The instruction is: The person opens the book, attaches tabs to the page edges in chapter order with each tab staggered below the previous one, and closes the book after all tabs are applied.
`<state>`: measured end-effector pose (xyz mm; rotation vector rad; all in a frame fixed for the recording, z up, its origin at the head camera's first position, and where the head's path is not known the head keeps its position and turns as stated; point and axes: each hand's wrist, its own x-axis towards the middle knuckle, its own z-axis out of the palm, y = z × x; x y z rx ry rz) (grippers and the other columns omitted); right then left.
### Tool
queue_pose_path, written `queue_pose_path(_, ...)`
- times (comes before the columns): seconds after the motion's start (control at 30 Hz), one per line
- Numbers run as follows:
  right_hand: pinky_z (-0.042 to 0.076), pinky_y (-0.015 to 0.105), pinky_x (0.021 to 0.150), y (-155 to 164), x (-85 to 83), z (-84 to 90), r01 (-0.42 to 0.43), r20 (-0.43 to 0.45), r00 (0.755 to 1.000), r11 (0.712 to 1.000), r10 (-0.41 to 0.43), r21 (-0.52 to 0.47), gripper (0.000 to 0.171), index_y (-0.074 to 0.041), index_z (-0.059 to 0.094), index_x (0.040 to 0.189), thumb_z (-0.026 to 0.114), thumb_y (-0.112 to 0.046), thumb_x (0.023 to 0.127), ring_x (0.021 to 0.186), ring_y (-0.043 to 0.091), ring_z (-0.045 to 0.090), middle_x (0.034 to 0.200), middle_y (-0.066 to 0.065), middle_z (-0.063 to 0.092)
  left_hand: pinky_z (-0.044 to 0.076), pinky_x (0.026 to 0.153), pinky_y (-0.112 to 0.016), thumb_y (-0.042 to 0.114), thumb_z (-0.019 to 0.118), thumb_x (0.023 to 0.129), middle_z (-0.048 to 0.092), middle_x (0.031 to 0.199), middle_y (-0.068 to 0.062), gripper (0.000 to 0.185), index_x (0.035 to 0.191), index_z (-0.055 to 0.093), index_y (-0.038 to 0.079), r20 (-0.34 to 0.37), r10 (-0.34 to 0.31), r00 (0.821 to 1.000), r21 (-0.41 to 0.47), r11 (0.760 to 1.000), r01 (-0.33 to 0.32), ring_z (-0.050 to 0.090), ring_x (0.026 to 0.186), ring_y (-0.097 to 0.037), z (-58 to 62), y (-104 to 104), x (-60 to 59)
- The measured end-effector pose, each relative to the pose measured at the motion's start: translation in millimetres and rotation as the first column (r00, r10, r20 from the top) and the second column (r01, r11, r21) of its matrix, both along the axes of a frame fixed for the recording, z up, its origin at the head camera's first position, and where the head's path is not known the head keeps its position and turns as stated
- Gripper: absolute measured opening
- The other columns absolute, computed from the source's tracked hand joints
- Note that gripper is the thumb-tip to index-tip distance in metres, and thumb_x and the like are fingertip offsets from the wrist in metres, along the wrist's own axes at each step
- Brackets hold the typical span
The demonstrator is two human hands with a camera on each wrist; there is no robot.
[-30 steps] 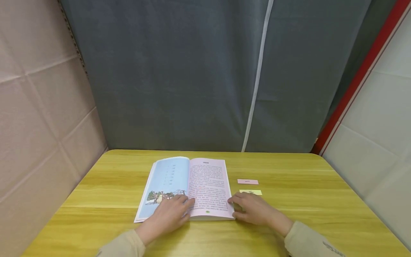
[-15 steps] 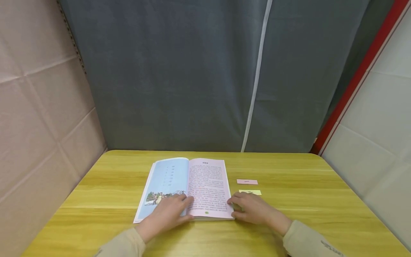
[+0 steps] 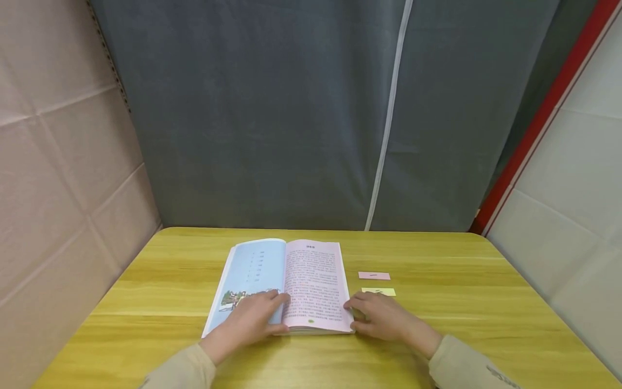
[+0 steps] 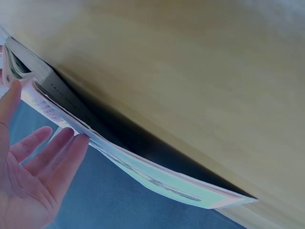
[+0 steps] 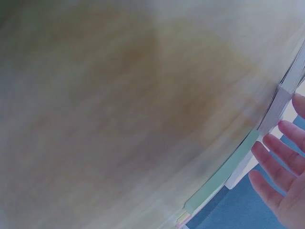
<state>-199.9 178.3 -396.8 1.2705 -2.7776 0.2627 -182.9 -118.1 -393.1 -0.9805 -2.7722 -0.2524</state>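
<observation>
I saw the open book (image 3: 284, 284) lying mid-desk (image 3: 461, 324). My left hand (image 3: 252, 319) rested flat on its lower pages, fingers (image 4: 57, 157) straight and slightly apart; my right hand (image 3: 381, 316) touched its right edge, fingers (image 5: 274, 167) relaxed.

The open book (image 3: 284, 283) lies flat mid-table, blue illustrated page left, pink text page right.

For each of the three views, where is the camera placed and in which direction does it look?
Head: looks forward and down at the open book on the table; both hands and sleeves show.
Left wrist: beside the left hand, facing the book's edge.
Right wrist: beside the right hand, facing the book's edge, blurred.
All three share the book.
</observation>
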Motion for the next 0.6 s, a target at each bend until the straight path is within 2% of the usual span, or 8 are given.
queue_pose_path(0.33,0.043,0.030,0.068,-0.4,1.1,-0.1,0.013,0.015,1.000,1.000,-0.013,-0.002,0.034,-0.008,0.060,0.106,0.062,-0.028,0.079,0.076,0.006,0.046,0.097,-0.001,0.056,0.047,0.069,-0.038,0.039,0.069,0.071,0.058,0.103,-0.011,0.058,0.115,0.053,0.005,0.014,-0.010,1.000,0.030,1.000,0.009,0.057,0.084,-0.025,0.3,-5.8,3.1)
queue_pose_path(0.47,0.043,0.030,0.068,0.0,1.4,-0.8,0.009,0.009,1.000,1.000,-0.009,-0.008,0.033,-0.008,0.060,0.106,0.062,-0.028,0.079,0.076,0.005,0.046,0.097,-0.001,0.056,0.047,0.067,-0.036,0.035,0.065,0.075,0.056,0.105,-0.007,0.052,0.118,0.052,0.009,-0.069,-0.033,0.997,0.031,0.999,0.035,0.057,0.084,-0.022,-2.5,-6.7,6.3)
queue_pose_path(0.6,0.043,0.030,0.068,0.2,1.8,-1.6,0.009,-0.005,1.000,1.000,-0.009,-0.012,0.033,-0.009,0.060,0.106,0.062,-0.028,0.079,0.076,0.005,0.046,0.097,-0.001,0.056,0.046,0.071,-0.036,0.025,0.062,0.074,0.053,0.113,-0.006,0.052,0.122,0.050,0.010,-0.180,-0.064,0.982,0.061,0.995,0.076,0.055,0.093,-0.022,-3.3,-3.7,9.4)
